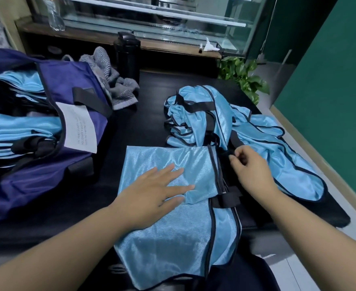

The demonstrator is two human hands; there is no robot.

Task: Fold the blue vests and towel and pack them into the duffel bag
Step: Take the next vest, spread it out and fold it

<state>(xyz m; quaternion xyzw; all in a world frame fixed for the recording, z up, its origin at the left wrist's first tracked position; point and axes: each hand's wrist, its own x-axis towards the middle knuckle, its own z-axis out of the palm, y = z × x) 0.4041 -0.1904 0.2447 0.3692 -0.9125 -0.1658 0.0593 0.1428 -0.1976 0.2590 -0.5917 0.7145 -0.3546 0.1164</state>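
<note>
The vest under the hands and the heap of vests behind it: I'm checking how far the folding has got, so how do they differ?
The vest under the hands lies flat and smoothed; the heap of vests is crumpled and tangled. The left hand presses the flat vest and the right hand pinches its black strap, while nothing touches the heap. Both are shiny light blue with black trim, on the same dark table.

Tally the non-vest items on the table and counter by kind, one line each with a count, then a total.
Duffel bag: 1
Grey towel: 1
Black bottle: 1
Clear plastic bottle: 1
Potted plant: 1
Total: 5
</note>
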